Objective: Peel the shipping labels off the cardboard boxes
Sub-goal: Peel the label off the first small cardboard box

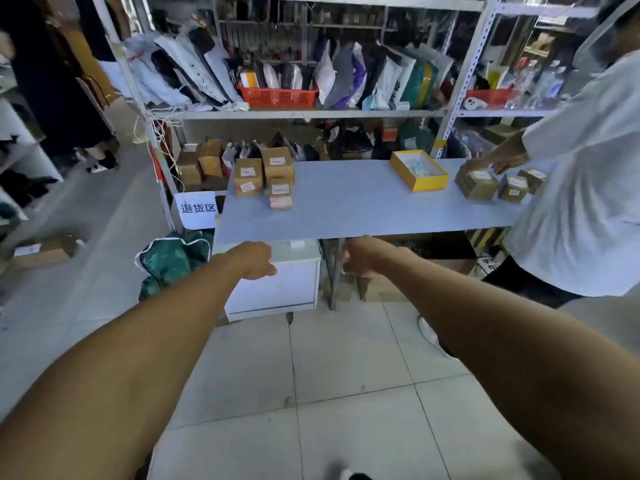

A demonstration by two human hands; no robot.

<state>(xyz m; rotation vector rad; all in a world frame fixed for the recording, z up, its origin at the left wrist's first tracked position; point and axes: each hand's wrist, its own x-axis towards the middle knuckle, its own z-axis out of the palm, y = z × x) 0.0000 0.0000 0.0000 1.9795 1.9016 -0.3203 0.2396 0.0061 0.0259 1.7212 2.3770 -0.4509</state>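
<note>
Both arms stretched forward, hands short of the near edge of the counter (363, 216). Left hand (256, 259) curled into a loose fist, nothing visible in it. Right hand (360, 259) also curled, gripping nothing visible; a pale sliver at the fingers, can't tell what. Hands apart, both below counter level, not touching any box. Cardboard boxes with labels in two groups: left stack (265, 176) at the far-left end of the counter, white labels (280, 189) still on tops and fronts, one with red print low on the front box. Right group of boxes (479, 183) at the far-right end, labels on top, under the hands of a second person in a white shirt (581, 188). Open yellow box (419, 169) between the two groups, nearer the right one. Metal shelving (304, 114) behind the counter, packed with mailer bags and a red basket (277, 95). White cabinet (273, 285) under the counter, paper sign (197, 208) with printed characters to its left.
</note>
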